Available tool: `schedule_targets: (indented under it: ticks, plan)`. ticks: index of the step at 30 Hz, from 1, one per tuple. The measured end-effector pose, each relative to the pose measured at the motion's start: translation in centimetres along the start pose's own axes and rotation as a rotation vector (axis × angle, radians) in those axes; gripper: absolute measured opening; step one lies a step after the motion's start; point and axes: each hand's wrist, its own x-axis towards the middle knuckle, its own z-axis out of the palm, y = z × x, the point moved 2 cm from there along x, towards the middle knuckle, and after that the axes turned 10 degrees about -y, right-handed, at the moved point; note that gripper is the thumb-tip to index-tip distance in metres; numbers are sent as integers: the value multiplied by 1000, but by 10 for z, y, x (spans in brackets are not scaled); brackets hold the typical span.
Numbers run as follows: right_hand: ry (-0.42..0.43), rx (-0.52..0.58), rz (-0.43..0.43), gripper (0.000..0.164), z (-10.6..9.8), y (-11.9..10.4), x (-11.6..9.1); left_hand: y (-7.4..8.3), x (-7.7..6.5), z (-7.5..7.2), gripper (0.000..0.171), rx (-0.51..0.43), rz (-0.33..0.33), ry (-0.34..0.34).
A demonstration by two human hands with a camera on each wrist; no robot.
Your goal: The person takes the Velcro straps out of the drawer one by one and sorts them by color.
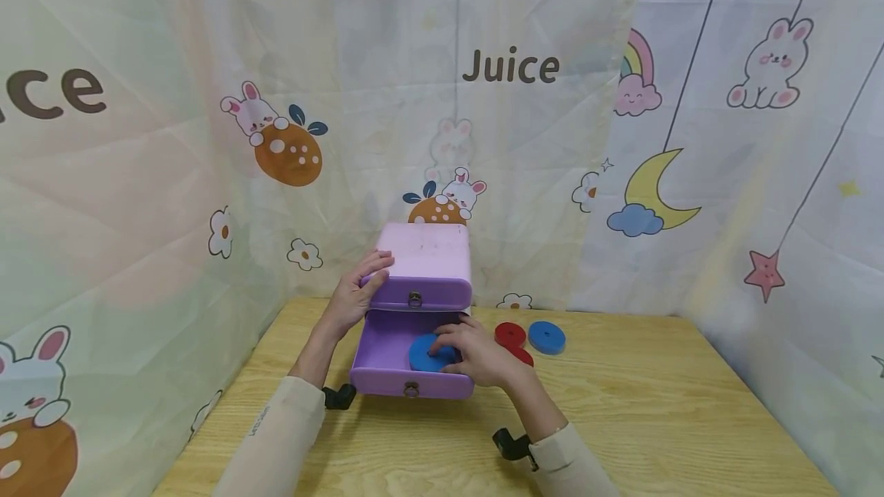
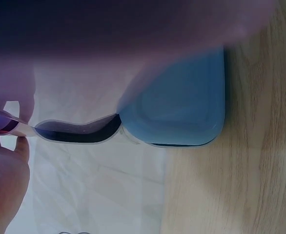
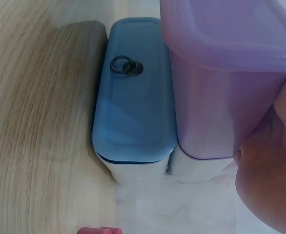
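A small pink-topped drawer cabinet [image 1: 424, 251] stands on the table. Its purple upper drawer [image 1: 442, 294] is closed, while the purple drawer [image 1: 387, 340] beneath is pulled out. My left hand [image 1: 352, 296] rests on the cabinet's upper left corner, fingers and thumb over the top edge. Inside the pulled-out drawer, my right hand [image 1: 476, 350] holds a flat blue disc [image 1: 423, 355] by its right part, with fingers on top and the thumb near the front. In the right wrist view that drawer hides the disc. A closed blue drawer [image 3: 133, 107] with a ring pull sits at the bottom.
Right of the cabinet lie a red disc [image 1: 509, 334], another blue disc [image 1: 547, 337] and a second red disc [image 1: 521, 356], partly covered by the right hand. A printed cloth [image 1: 525, 144] hangs behind the wooden table [image 1: 635, 397]. Black mounts [image 1: 512, 445] sit by both wrists.
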Motion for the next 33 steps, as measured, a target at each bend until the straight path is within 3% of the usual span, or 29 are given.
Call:
schedule_targets:
  ticks: [14, 25, 33]
  plan:
    - [31, 42, -47, 28, 0, 2, -4, -3, -2, 0, 38, -4, 17, 4]
    - [54, 206, -49, 27, -9, 2, -14, -3, -2, 2, 37, 1, 21, 7]
    - [76, 311, -2, 29, -19, 3, -28, -1, -1, 0, 37, 10, 3, 7]
